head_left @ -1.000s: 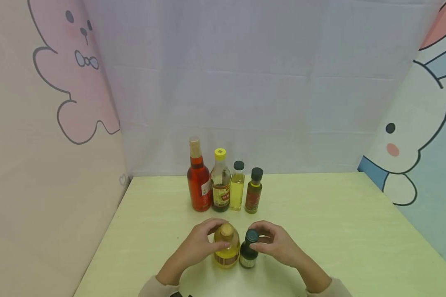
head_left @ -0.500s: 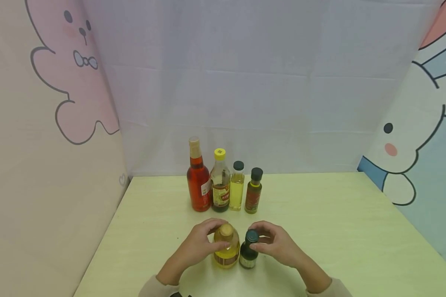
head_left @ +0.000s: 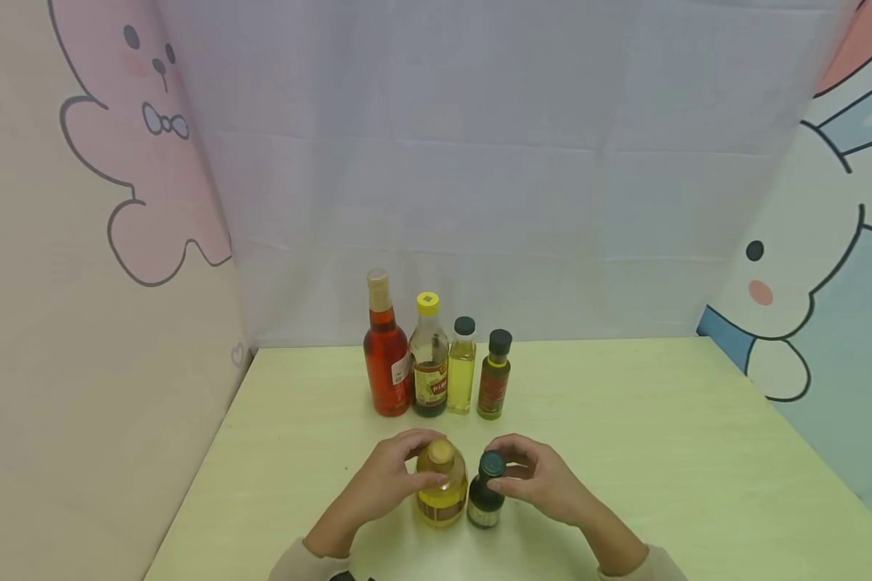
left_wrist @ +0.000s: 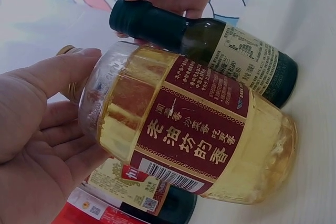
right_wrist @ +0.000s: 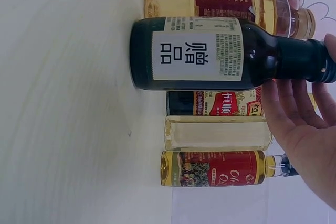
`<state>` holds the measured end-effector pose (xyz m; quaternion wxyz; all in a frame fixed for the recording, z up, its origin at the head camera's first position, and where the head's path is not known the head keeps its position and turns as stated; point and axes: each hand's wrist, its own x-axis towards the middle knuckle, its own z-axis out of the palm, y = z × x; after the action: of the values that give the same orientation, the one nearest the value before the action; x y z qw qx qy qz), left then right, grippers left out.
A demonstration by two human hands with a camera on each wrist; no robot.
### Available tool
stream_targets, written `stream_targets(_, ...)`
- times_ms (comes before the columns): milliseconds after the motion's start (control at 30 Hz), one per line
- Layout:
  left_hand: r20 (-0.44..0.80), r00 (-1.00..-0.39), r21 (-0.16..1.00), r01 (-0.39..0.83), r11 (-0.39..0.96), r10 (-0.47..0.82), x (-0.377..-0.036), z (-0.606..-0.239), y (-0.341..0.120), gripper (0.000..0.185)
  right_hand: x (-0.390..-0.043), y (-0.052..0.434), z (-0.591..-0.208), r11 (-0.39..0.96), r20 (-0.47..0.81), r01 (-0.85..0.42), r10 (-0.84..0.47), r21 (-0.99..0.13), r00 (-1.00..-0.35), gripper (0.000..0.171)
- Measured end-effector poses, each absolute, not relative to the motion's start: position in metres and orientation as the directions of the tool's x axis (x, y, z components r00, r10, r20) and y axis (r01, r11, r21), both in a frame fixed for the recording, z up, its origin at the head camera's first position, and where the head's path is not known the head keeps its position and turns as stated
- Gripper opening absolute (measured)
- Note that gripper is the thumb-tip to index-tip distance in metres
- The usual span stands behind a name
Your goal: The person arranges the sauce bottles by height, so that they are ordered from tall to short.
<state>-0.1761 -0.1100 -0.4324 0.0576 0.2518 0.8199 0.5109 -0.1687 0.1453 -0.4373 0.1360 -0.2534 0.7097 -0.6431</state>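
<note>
Almost nothing had changed over the last second: both hands stayed where they were and neither bottle had shifted on the surface; only the head view drifted slightly. The work looked paused with both bottles merely held, upright and not lifted.

The left hand (head_left: 387, 484) curled its fingers and thumb round the shoulder of the round yellow-oil bottle (head_left: 442, 492), a partly closed grip just below the tan cap. The right hand (head_left: 545, 482) pinched the neck of the small dark bottle (head_left: 486, 494) under its dark cap, fingers bent around it. The two bottles stood touching, between the hands.

Both forearms came in low from the near edge, wrists angled inward. Beyond the hands, well apart, stood a row of four bottles (head_left: 436, 359).
</note>
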Motion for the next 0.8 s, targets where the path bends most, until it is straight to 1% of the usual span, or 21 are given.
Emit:
stream_targets(367,0.168,-0.877,0.864,0.350,0.361,0.449,-0.176,-0.422,-0.114,0.044,-0.169,0.147,-0.436,0.038,0.134,-0.184,-0.543,-0.982,-0.829,0.035)
stream_targets(667,0.156,-0.887,0.865,0.335,0.373,0.435,-0.166,-0.385,-0.109,0.039,-0.168,0.146,-0.436,0.047,0.126,-0.178,-0.538,-0.983,-0.834,0.036)
stream_targets(800,0.161,-0.887,0.857,0.343,0.384,0.432,-0.167,-0.378,-0.109,0.038,-0.169,0.146,-0.435,0.058,0.116,-0.172,-0.532,-0.983,-0.839,0.036)
